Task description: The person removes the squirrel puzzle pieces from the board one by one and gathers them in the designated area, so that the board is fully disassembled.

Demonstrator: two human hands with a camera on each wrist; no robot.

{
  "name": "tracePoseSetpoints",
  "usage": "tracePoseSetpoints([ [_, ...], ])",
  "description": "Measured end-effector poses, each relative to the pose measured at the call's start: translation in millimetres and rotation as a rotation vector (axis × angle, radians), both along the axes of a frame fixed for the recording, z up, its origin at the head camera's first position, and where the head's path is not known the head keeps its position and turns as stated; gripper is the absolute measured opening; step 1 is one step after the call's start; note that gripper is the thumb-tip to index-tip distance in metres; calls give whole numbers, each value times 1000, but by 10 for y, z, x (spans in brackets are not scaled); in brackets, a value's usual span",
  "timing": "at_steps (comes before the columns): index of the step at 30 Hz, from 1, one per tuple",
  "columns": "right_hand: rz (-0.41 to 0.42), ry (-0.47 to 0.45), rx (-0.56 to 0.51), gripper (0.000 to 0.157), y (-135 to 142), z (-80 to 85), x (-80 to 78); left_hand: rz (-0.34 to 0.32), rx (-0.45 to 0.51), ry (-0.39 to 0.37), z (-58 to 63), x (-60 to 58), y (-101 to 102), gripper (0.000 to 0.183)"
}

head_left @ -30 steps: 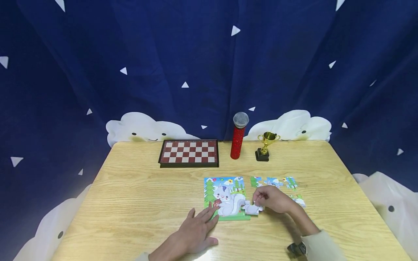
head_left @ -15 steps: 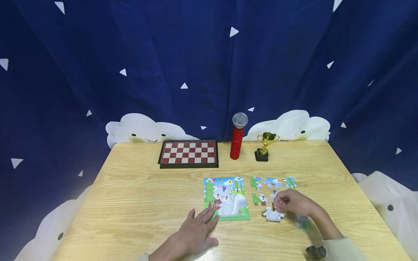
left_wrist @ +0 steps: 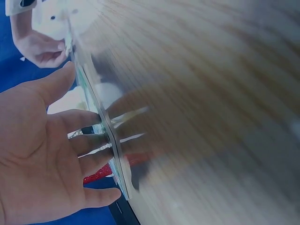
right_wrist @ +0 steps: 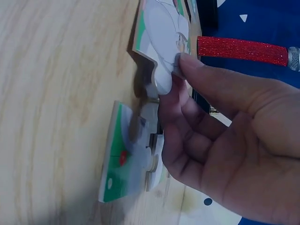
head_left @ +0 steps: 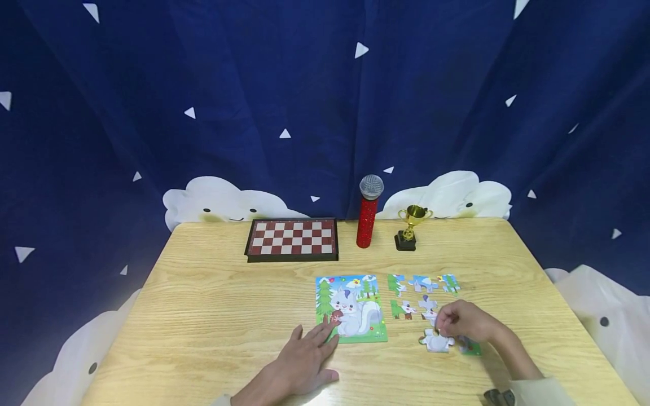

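Observation:
My right hand (head_left: 469,322) pinches a white and grey jigsaw puzzle piece (head_left: 435,341) between thumb and fingers. In the right wrist view that puzzle piece (right_wrist: 161,35) is tilted just off the table, its green edge showing. Beside it, partly behind the hand, lies a green-edged corner piece (head_left: 471,347). Several other pieces, among them a tree piece (head_left: 396,284) and a squirrel-face piece (head_left: 427,304), lie in loose rows beyond. My left hand (head_left: 307,361) lies with straight, spread fingers, its fingertips on the lower left of a squirrel picture board (head_left: 369,332).
At the back of the wooden table (head_left: 218,316) stand a checkered board (head_left: 293,238), a red microphone (head_left: 368,220) and a small gold trophy cup (head_left: 409,228). A dark blue curtain (head_left: 244,84) hangs behind the table's far edge.
My right hand has carried the white and grey puzzle piece rightward, from beside the picture board to below the loose rows. My left hand has stayed put.

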State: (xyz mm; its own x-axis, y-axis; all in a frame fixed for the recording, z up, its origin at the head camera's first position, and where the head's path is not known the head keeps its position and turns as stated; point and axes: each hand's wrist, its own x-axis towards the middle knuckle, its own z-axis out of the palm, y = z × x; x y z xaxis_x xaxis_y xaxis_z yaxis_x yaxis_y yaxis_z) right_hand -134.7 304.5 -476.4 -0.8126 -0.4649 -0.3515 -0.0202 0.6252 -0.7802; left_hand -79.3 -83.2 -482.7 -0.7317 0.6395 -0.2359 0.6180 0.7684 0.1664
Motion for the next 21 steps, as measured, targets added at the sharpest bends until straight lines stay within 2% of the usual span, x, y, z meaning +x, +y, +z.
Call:
tracePoseSetpoints([
  [14,-125,27,159,8,-69,4,48,-1,14,-6,-22,-6,-8,69],
  [21,-109,80,151,6,-144,-10,-3,-3,22,-3,-27,-5,-13,70],
])
